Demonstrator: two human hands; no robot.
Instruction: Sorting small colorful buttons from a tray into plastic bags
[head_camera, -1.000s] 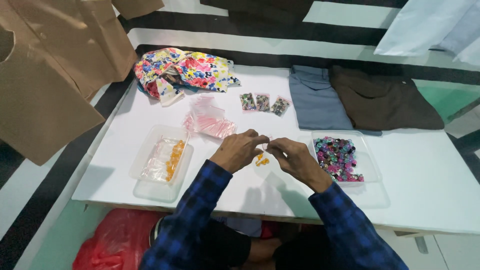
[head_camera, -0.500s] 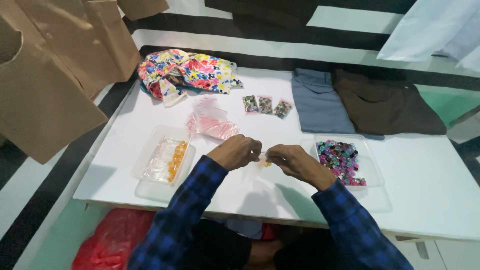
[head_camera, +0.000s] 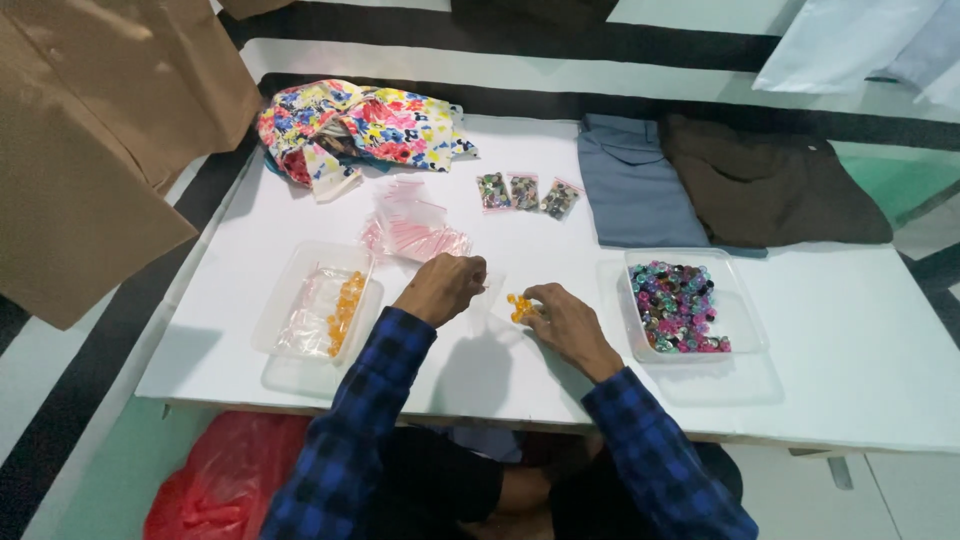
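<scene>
My left hand (head_camera: 442, 287) and my right hand (head_camera: 566, 322) are close together over the white table (head_camera: 850, 380), both pinching a small clear bag (head_camera: 497, 292). Small orange pieces (head_camera: 519, 306) sit at my right fingertips, at the bag's lower end. Both sleeves are blue and black plaid. To the left stands a clear tray (head_camera: 318, 312) holding orange pieces and clear bags. On the right, a clear tray (head_camera: 688, 305) holds many dark, pink and teal beads.
A pile of empty pink-edged small bags (head_camera: 413, 230) lies behind my hands. Three filled small bags (head_camera: 525, 193) lie further back. Floral cloth (head_camera: 360, 125), a blue garment (head_camera: 635, 180) and a brown garment (head_camera: 770, 180) lie along the far edge. A red bag (head_camera: 225, 480) sits below the table.
My hands have drawn slightly apart, and the orange pieces now show at my right fingertips. The view has shifted a little.
</scene>
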